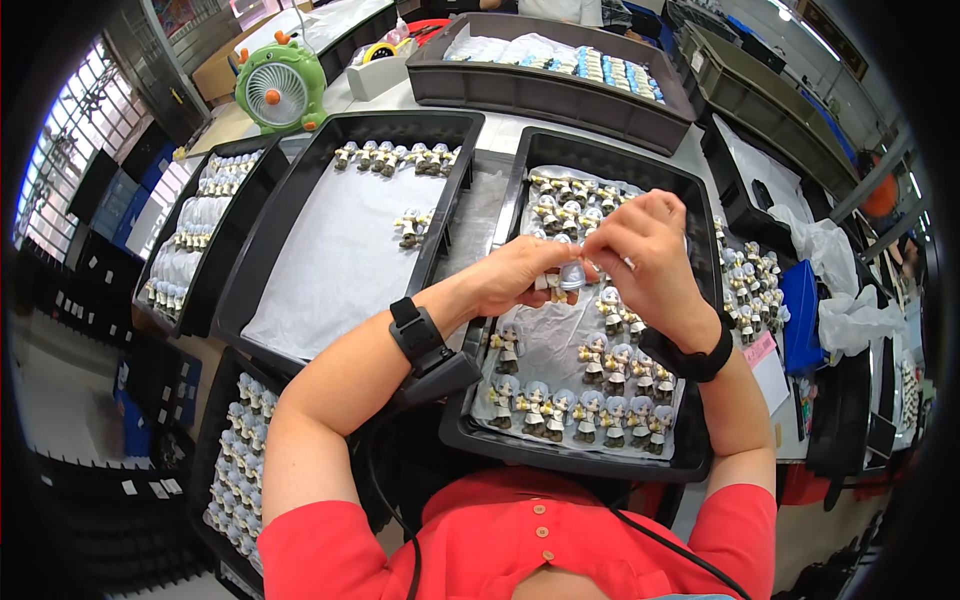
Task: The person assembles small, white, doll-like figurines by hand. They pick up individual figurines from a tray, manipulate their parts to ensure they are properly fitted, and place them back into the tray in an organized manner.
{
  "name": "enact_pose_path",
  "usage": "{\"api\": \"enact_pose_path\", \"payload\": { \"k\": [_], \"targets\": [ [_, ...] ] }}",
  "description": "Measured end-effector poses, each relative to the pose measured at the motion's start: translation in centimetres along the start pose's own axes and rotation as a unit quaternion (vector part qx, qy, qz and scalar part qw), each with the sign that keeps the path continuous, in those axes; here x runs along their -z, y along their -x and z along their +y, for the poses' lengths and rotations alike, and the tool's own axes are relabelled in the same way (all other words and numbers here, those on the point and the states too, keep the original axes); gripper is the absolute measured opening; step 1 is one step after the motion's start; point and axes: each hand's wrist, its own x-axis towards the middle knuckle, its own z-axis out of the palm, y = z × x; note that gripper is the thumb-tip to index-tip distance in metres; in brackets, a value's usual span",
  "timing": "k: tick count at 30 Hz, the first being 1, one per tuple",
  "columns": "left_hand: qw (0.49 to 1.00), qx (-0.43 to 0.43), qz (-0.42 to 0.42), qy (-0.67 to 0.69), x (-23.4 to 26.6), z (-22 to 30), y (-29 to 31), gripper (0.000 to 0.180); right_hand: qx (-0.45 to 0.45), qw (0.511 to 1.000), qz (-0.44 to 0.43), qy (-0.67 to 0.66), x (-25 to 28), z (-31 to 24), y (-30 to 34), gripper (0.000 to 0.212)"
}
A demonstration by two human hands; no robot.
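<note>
Leftmost, a black tray (pixel 410 121) with a white liner (pixel 330 240) carries small pale-haired figurines (pixel 386 160) near its far edge and a small cluster at its right side.

Next comes the left hand (pixel 510 274), its thumb and fingers clamped on the held figurine (pixel 571 277), which sits between the hands, above the far half of the second tray (pixel 590 461). Its silver-grey hair is turned toward the right hand; fingers cover much of the body, so I cannot tell where the face points, and the long axis, head to feet, cannot be fully traced.

It looks light and stiff — probably moulded plastic, smooth enough to slip a little — with narrow limbs that seem the fragile part. The trunk or the broad head would be the safest hold.

The right hand (pixel 645 250) has its thumb and index fingertips together just beside the hair; whether they grip anything is too small to tell.

Below, the near-row figurines (pixel 587 415) appear to lie face-up, long axes running roughly away from the person, heads at the far end.
</note>
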Motion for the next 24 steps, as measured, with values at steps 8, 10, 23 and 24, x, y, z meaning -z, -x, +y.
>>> {"api": "enact_pose_path", "payload": {
  "k": [8, 10, 23, 24],
  "targets": [
    [0.996, -0.061, 0.023, 0.056, -0.3, 0.0, 0.3, 0.039, -0.096, 0.991, 0.077, -0.052, 0.3, 0.9, 0.2, 0.008],
    [0.996, -0.066, 0.023, 0.06, -0.2, 0.0, 0.3, 0.04, -0.095, 0.991, 0.07, -0.065, 0.2, 1.0, 0.2, 0.007],
    [0.977, -0.132, -0.059, 0.154, 1.0, -0.6, -0.2, 0.042, -0.287, 0.907, 0.194, -0.239, 3.5, 3.1, 0.5, 0.008],
    [0.976, -0.137, -0.061, 0.16, 0.8, -0.7, -0.2, 0.045, -0.286, 0.925, 0.161, -0.19, 4.6, 3.7, 0.8, 0.01]
  ]
}}
